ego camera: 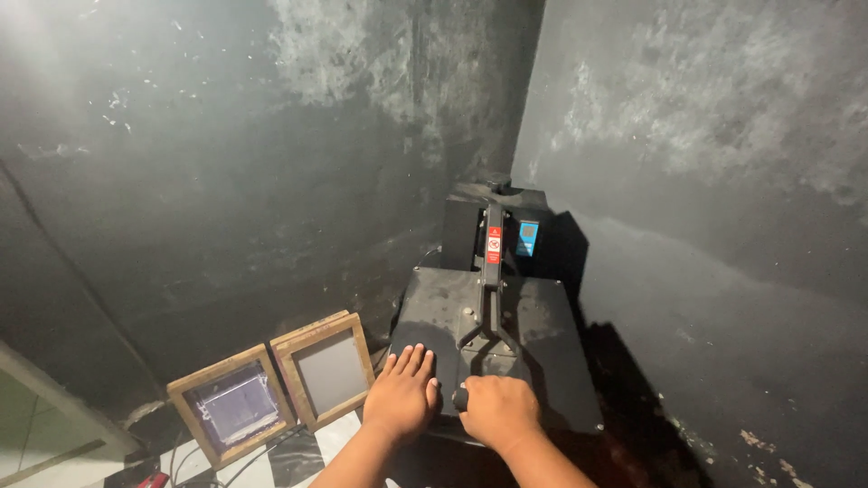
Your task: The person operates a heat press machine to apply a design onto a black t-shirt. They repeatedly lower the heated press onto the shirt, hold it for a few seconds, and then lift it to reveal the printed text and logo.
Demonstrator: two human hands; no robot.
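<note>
At the lower left of the frame two wooden screen-printing frames lean against the dark, stained wall: the left frame (232,403) carries a mesh with a faint bluish-purple patch, and the right frame (325,367), just beside it and partly overlapping it from behind, holds a plain grey mesh. Below them, along the bottom left edge, a pale surface shows with a few dark cables (262,452) running over it. Moving toward the centre, the left hand (402,391) lies flat, palm down, fingers stretched out and held close together, on the near left part of the heat press's black upper platen (542,343). The heat press (493,348) sits in the corner where the two walls meet, lower centre of the frame, its platen lowered — whether it is fully clamped cannot be told. Just right of the left hand, the right hand (499,411) is curled into a fist around the grip of the press handle (461,398), whose dark end pokes out at the fist's left side. From there the lever arm (493,271) runs up the middle of the platen to the control box (526,237) at the back, which has a small blue panel. Right of the press — only the blotchy dark wall (723,226) and deep shadow.
</note>
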